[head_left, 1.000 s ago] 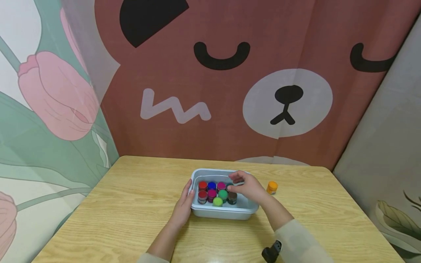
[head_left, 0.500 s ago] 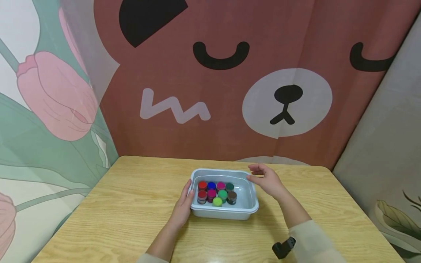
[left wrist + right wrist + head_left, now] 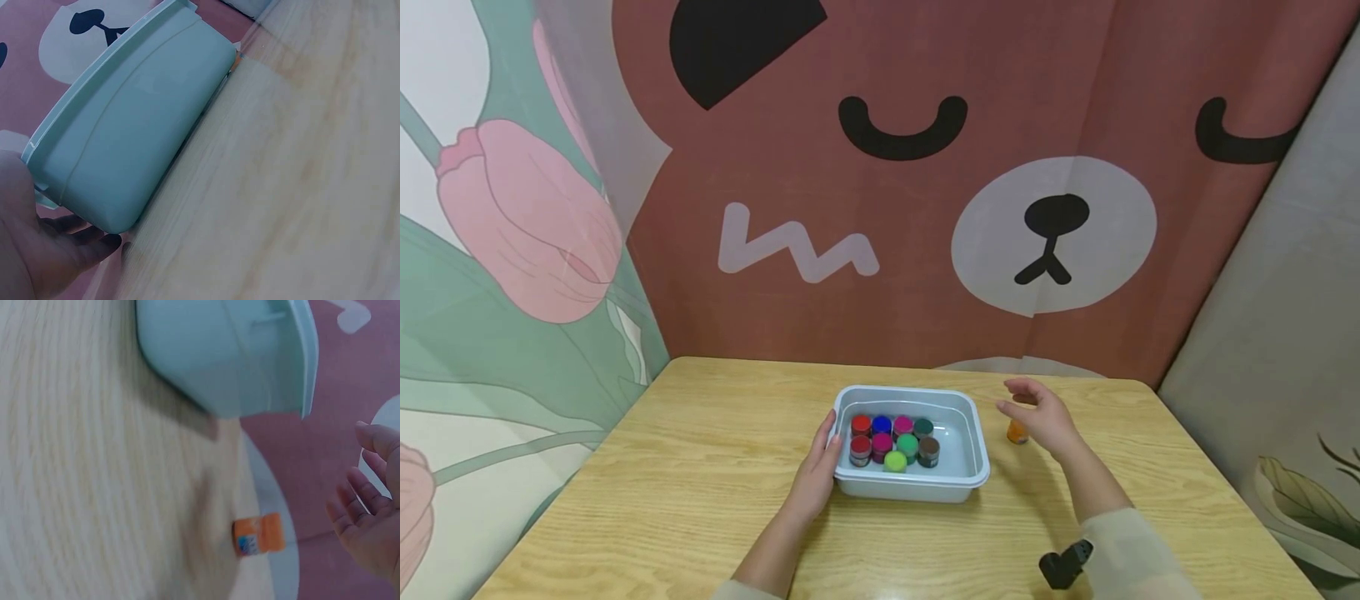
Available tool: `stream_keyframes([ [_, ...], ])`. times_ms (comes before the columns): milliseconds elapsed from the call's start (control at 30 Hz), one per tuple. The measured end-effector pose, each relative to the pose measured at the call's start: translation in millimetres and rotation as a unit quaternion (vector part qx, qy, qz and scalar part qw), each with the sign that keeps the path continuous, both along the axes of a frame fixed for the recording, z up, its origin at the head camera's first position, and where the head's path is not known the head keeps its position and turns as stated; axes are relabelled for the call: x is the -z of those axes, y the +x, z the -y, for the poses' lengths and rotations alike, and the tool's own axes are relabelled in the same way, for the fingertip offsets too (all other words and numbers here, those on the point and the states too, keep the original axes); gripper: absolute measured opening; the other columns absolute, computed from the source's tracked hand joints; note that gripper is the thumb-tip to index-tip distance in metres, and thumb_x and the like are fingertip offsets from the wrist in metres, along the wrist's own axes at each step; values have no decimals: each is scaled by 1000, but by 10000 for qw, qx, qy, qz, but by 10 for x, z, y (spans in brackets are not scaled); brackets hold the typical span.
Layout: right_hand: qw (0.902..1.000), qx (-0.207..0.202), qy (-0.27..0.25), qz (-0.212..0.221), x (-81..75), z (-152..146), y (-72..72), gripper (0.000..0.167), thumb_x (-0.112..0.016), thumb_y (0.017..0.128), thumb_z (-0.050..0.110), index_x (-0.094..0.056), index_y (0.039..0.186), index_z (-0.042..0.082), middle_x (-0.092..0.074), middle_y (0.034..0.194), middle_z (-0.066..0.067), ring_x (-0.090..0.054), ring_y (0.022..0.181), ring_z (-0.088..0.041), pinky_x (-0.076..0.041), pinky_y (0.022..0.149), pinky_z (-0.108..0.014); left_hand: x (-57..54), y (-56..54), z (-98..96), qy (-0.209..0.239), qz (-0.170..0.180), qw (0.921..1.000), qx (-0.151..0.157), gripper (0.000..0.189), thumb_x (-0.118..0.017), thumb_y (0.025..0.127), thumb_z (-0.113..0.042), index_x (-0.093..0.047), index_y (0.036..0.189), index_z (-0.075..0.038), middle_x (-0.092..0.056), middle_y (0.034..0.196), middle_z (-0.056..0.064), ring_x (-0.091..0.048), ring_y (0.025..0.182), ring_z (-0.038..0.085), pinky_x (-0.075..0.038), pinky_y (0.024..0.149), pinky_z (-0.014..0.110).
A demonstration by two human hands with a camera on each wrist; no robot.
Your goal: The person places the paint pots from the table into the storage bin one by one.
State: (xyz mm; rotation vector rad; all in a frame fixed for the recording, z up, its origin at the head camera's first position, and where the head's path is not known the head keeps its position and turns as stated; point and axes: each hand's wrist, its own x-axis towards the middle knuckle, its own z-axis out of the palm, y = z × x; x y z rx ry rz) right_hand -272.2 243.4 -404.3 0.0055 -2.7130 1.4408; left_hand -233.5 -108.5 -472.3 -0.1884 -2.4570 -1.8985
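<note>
Right hand (image 3: pixel 1043 417) open, fingers loosely spread, hovering just beside the small orange jar (image 3: pixel 1017 432) — not touching as far as the head view shows; wrist view confirms a gap between palm and jar (image 3: pixel 258 535). Jar upright on the table (image 3: pixel 700 467), toward the far right part of the top, just right of the grey tub (image 3: pixel 977 442) and clear of it. Prob. light, rigid plastic w/ a smooth cap, so likely a bit slippery; short and squat, so best pinched across the body w/ thumb opposite fingers, or from above round the cap. Not fragile-looking, but could tip or roll if nudged sideways. Left hand (image 3: pixel 820 471) resting against the tub's left wall, thumb at the rim, fingers fairly straight along the side (image 3: pixel 37 250) — steadying, not clutching. Inside the tub, nine capped jars (image 3: pixel 892 438) packed toward the left half; right half of the tub floor bare. Room: plenty of bare wood right of the jar and toward the near edge; far edge of the table and the curtain backdrop (image 3: pixel 880 208) close behind, so less room that way. Tub rim stands higher than the jar.
</note>
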Motion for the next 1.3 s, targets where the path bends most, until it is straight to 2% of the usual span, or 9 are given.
stream_keyframes([
  [233, 9996, 217, -22, 191, 180, -142, 4, 58, -63, 96, 32, -44, 142, 2, -43, 146, -24, -39, 136, -41, -41, 109, -55, 8, 10, 2, 90, 52, 9999, -8, 57, -33, 106, -43, -24, 157, -20, -26, 161, 16, -22, 147, 43, -17, 116, 68],
  [400, 9988, 333, -198, 286, 305, -219, 0, 64, -63, 96, 34, -39, 146, 2, -37, 150, -26, -36, 137, -43, -37, 111, -56, -6, 26, -4, 79, 8, 10000, 32, 56, -34, 106, -39, -23, 157, -17, -25, 161, 17, -22, 147, 45, -19, 115, 68],
  [800, 9961, 577, -498, 447, 580, -307, -47, 69, -63, 96, 33, -34, 149, 1, -36, 150, -26, -37, 136, -42, -39, 110, -52, -18, 27, -8, 63, -24, 10000, 34, 56, -34, 106, -40, -24, 157, -17, -25, 161, 18, -21, 147, 45, -18, 116, 68],
  [1100, 9952, 677, -461, 543, 682, -293, -68, 68, -63, 96, 34, -34, 148, -1, -35, 149, -28, -38, 134, -43, -39, 111, -50, -6, 17, -3, 73, 28, 10000, 17, 57, -33, 106, -42, -23, 157, -19, -25, 162, 17, -21, 148, 44, -18, 116, 68],
  [1300, 9951, 710, -406, 554, 722, -280, -94, 66, -62, 96, 29, -35, 147, -2, -39, 148, -28, -43, 130, -40, -43, 105, -43, -13, 19, -8, 113, 19, 9999, 21, 57, -34, 106, -41, -23, 157, -19, -24, 162, 17, -20, 148, 44, -17, 116, 68],
])
